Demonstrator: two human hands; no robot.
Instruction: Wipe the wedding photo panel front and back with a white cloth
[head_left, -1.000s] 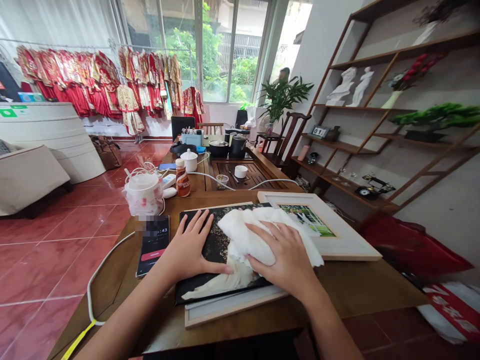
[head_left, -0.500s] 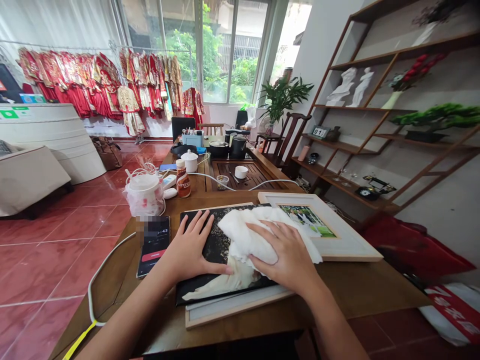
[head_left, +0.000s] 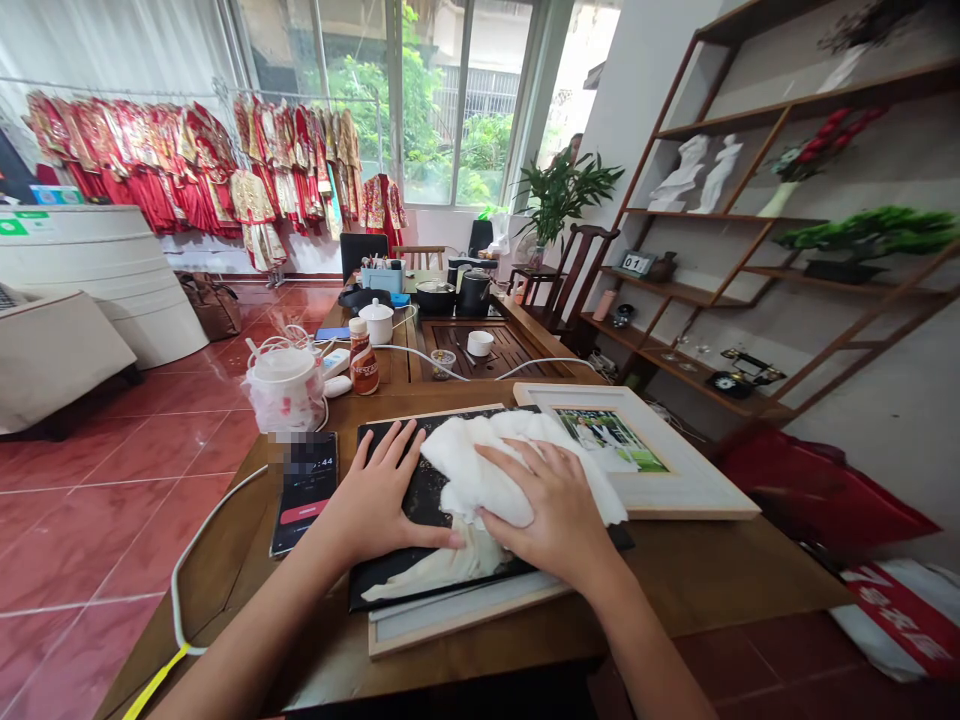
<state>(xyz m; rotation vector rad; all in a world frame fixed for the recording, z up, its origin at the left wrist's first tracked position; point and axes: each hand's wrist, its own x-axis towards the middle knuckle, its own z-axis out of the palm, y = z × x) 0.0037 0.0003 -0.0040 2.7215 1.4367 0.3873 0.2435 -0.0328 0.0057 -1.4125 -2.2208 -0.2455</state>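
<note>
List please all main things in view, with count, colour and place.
Table: 1, brown, foreground
Panel: 1, mostly black, table centre
Cloth: 1, white, on panel
Pale frame: 1, whitish, beneath panel
Framed photo: 1, white, table right
Phone: 1, black, table left
Tub: 1, white, behind phone
Bottle: 1, brown, beside tub
Lidded cup: 1, white, behind bottle
Tea tray: 1, brown, further back
Bowl: 1, white, on tea tray
Kettle: 1, black, behind bowl
Tall plant: 1, green, back right
Shelving: 1, brown, right
Statues: 2, white, on shelving
Garments: many, red and gold, back left
Counter: 1, white, left
Package: 1, white and red, lower right
Floor: 1, red, mostly left
Left hand: 1, bare, on panel
Right hand: 1, bare, on cloth
</note>
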